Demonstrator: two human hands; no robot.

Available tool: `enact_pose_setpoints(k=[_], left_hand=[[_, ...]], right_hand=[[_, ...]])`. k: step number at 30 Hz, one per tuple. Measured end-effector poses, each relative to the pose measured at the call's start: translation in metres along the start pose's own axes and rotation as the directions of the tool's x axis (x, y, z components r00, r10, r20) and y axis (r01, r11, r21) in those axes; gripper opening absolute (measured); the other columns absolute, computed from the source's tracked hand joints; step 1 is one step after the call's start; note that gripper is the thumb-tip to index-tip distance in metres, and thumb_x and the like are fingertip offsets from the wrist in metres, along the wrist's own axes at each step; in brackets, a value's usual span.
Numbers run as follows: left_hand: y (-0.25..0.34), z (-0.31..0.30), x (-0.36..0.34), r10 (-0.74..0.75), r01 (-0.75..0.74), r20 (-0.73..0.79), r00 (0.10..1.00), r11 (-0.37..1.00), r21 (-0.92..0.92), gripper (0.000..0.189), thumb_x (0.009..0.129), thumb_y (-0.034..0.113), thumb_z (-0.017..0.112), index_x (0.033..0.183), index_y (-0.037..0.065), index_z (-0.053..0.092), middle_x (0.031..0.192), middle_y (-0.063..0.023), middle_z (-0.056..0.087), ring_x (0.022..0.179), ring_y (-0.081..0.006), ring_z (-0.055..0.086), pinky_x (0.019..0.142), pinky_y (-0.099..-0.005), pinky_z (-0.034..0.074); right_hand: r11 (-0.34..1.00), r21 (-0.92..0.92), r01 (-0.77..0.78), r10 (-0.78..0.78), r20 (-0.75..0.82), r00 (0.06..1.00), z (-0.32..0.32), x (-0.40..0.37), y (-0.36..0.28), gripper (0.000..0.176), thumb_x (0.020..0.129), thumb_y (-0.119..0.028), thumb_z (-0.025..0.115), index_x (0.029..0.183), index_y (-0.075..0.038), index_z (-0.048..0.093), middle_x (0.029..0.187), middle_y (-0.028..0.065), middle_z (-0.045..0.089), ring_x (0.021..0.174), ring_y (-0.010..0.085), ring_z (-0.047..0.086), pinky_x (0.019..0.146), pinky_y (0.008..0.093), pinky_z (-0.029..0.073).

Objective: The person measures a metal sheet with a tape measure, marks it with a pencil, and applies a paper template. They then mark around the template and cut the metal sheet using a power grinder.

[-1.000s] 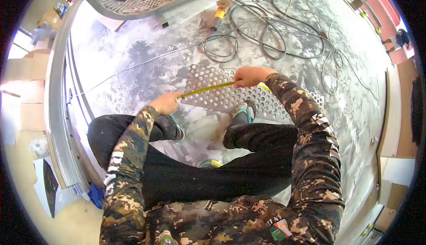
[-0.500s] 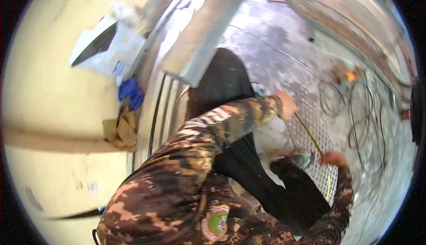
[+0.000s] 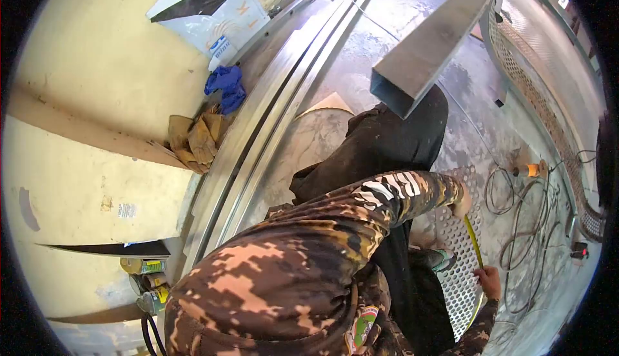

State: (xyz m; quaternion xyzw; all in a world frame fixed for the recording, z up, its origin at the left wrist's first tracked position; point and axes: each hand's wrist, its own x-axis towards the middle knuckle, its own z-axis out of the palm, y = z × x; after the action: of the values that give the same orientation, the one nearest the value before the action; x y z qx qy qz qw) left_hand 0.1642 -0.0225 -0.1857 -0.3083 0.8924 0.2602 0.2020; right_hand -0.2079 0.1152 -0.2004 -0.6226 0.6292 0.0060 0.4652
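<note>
A yellow measuring tape [image 3: 474, 239] is stretched over a perforated metal sheet [image 3: 456, 285] at the lower right. My left hand [image 3: 461, 202], partly hidden by its camouflage sleeve, closes on the tape's upper end; whether the case is inside it cannot be made out. Lower down, my right hand [image 3: 490, 281] pinches the tape between its fingers. More yellow strip shows below that hand, along the sheet's edge. My dark-trousered legs [image 3: 393, 143] are bent beside the sheet, and a greenish shoe [image 3: 442, 259] shows near it.
A hollow rectangular metal tube [image 3: 432, 53] juts in above my knee. Long metal rails [image 3: 284, 114] run along the left. Cables [image 3: 522, 246] lie coiled at the right near an orange object [image 3: 532, 170]. Gloves [image 3: 200, 138], a blue cloth [image 3: 227, 88] and cans [image 3: 145, 266] are at the left.
The view has swung, so the tube, legs and hands appear farther right, and cans have come into sight at lower left. Both hands still hold the tape.
</note>
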Motion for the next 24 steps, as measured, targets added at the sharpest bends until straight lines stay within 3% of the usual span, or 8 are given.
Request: enact_pose_setpoints(k=[15, 16, 17, 20, 21, 22, 23, 24], left_hand=[[-0.011, 0.001, 0.013, -0.088, 0.047, -0.236, 0.968, 0.984, -0.174, 0.041, 0.076, 0.031, 0.068, 0.109, 0.007, 0.072, 0.106, -0.0193, 0.069, 0.101, -0.0375, 0.064, 0.085, -0.0602, 0.049], [0.013, 0.028, 0.029, -0.372, 0.294, -0.546, 0.750, 0.928, -0.229, 0.052, 0.077, 0.033, 0.065, 0.122, 0.006, 0.066, 0.109, -0.0226, 0.067, 0.102, -0.0403, 0.064, 0.087, -0.0557, 0.049], [0.006, 0.032, 0.048, -0.374, 0.292, -0.546, 0.749, 0.927, -0.234, 0.052, 0.077, 0.033, 0.065, 0.122, 0.006, 0.066, 0.109, -0.0226, 0.067, 0.102, -0.0403, 0.064, 0.087, -0.0557, 0.049], [0.004, 0.005, -0.013, -0.032, -0.062, -0.370, 0.929, 0.969, -0.239, 0.061, 0.079, 0.034, 0.060, 0.133, 0.005, 0.056, 0.109, -0.0238, 0.065, 0.103, -0.0401, 0.064, 0.087, -0.0521, 0.050], [0.016, 0.007, -0.009, -0.549, 0.151, -0.672, 0.497, 0.818, -0.556, 0.061, 0.081, 0.033, 0.057, 0.135, 0.004, 0.052, 0.106, -0.0233, 0.066, 0.102, -0.0395, 0.064, 0.085, -0.0530, 0.049], [0.039, 0.011, 0.004, -0.826, 0.088, -0.537, -0.174, 0.530, -0.844, 0.061, 0.083, 0.032, 0.054, 0.137, 0.004, 0.049, 0.102, -0.0228, 0.066, 0.100, -0.0389, 0.065, 0.084, -0.0539, 0.049], [0.015, -0.007, -0.032, -0.828, 0.090, -0.532, -0.178, 0.525, -0.847, 0.061, 0.083, 0.032, 0.054, 0.137, 0.004, 0.049, 0.102, -0.0228, 0.066, 0.100, -0.0389, 0.065, 0.084, -0.0539, 0.049], [0.000, -0.019, -0.056, -0.580, 0.172, -0.707, 0.405, 0.808, -0.564, 0.060, 0.083, 0.032, 0.055, 0.136, 0.004, 0.050, 0.098, -0.0213, 0.067, 0.097, -0.0382, 0.066, 0.081, -0.0540, 0.049]], right_hand=[[0.945, -0.214, 0.246, -0.271, -0.094, 0.958, 0.013, 0.044, -0.151, 0.020, 0.097, -0.012, 0.054, 0.094, 0.002, 0.067, 0.079, 0.0071, 0.066, 0.057, 0.0127, 0.059, 0.054, 0.0267, 0.049], [0.921, -0.262, 0.288, -0.321, -0.094, 0.942, 0.018, 0.051, -0.157, 0.017, 0.095, -0.011, 0.056, 0.098, 0.002, 0.066, 0.083, 0.0093, 0.065, 0.060, 0.0170, 0.061, 0.059, 0.0294, 0.051], [0.921, -0.265, 0.286, -0.319, -0.091, 0.943, 0.018, 0.057, -0.162, 0.017, 0.095, -0.011, 0.056, 0.098, 0.002, 0.066, 0.083, 0.0093, 0.065, 0.060, 0.0170, 0.061, 0.059, 0.0294, 0.051], [0.743, -0.478, 0.469, -0.580, -0.108, 0.808, 0.027, 0.065, -0.181, 0.023, 0.088, -0.002, 0.060, 0.111, 0.003, 0.063, 0.094, 0.0150, 0.060, 0.079, 0.0266, 0.062, 0.072, 0.0355, 0.051], [0.741, -0.479, 0.471, -0.581, -0.105, 0.807, 0.029, 0.065, -0.183, 0.023, 0.088, -0.002, 0.060, 0.111, 0.003, 0.063, 0.094, 0.0150, 0.060, 0.079, 0.0266, 0.062, 0.072, 0.0355, 0.051], [0.721, -0.514, 0.464, -0.637, -0.230, 0.736, 0.031, 0.062, -0.189, 0.028, 0.085, 0.000, 0.062, 0.113, 0.003, 0.062, 0.096, 0.0158, 0.059, 0.082, 0.0283, 0.061, 0.074, 0.0374, 0.050], [0.703, -0.547, 0.455, -0.684, -0.342, 0.644, 0.031, 0.060, -0.195, 0.035, 0.081, 0.003, 0.065, 0.116, 0.003, 0.060, 0.098, 0.0166, 0.059, 0.086, 0.0299, 0.060, 0.075, 0.0392, 0.050], [0.672, -0.629, 0.390, -0.713, -0.409, 0.569, 0.024, 0.058, -0.198, 0.041, 0.081, 0.003, 0.068, 0.121, 0.003, 0.058, 0.103, 0.0180, 0.058, 0.093, 0.0303, 0.059, 0.081, 0.0388, 0.049]])
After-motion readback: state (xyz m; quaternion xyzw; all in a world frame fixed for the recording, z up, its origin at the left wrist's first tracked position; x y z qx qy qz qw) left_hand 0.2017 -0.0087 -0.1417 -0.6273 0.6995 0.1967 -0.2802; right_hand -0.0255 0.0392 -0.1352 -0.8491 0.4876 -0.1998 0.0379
